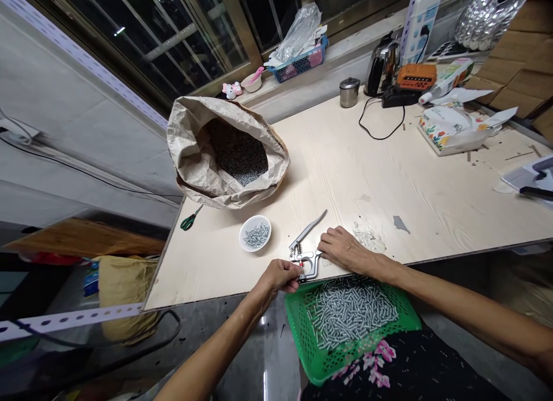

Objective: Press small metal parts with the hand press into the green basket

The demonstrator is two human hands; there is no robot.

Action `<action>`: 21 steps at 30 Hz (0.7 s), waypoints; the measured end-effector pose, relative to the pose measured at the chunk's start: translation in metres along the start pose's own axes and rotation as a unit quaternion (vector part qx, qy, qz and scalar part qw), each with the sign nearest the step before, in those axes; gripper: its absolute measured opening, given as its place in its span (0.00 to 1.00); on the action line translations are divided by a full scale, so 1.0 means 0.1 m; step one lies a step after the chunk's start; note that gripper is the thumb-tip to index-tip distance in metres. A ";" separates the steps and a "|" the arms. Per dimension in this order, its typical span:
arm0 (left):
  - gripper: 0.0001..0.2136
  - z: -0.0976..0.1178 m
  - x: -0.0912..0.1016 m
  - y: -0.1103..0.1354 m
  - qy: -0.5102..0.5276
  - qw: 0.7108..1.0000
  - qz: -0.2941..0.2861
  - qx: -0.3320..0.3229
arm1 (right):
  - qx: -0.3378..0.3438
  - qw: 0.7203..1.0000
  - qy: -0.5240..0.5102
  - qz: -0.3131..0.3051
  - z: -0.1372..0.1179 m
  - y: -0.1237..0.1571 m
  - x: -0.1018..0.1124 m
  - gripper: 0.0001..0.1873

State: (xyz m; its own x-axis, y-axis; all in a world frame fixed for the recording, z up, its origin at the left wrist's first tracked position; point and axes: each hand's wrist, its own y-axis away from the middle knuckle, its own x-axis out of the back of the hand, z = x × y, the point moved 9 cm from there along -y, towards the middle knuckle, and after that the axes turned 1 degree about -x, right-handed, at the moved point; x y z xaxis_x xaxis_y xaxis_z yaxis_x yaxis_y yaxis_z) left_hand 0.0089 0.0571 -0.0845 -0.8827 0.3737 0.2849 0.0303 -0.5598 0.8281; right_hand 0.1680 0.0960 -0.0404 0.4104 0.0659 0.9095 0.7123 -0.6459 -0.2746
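A small metal hand press (305,252) with a long lever sits at the near edge of the pale wooden table (389,182). My left hand (280,275) is closed in a pinch at the press jaw, holding something too small to name. Resting on the table, my right hand (341,248) curls its fingers against the right side of the press body. A green plastic basket (302,326) full of small silver metal pieces lies on my lap just below the press. A white bowl (255,233) of similar pieces stands left of the press.
An open woven sack (190,153) of small metal parts stands at the table's back left, green-handled scissors (190,219) beside it. A kettle (382,64), steel cup (349,92), orange device (415,76), tissue box (449,130) and black cable (380,124) occupy the back right.
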 end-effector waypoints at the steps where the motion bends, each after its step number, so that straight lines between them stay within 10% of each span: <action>1: 0.15 0.00 0.00 0.01 -0.002 1.000 0.001 0.001 | -0.004 1.000 -0.018 -0.007 0.04 0.00 0.03 0.09; 8: 0.14 0.02 0.00 0.03 -0.015 1.000 0.008 0.011 | -0.014 0.992 -0.040 -0.116 0.43 -0.14 0.08 0.55; 21: 0.14 0.05 0.02 0.09 -0.078 0.996 0.039 -0.007 | 0.001 0.994 -0.011 -0.106 0.38 -0.22 0.22 0.29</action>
State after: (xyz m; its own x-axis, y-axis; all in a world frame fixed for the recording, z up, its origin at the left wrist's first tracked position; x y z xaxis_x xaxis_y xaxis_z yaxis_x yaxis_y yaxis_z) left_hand 0.0098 0.0565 -0.0743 -0.7941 0.4380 0.4215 0.0890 -0.6021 0.7934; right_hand 0.1825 0.1405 -0.0264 0.2637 0.2165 0.9400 0.7851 -0.6143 -0.0787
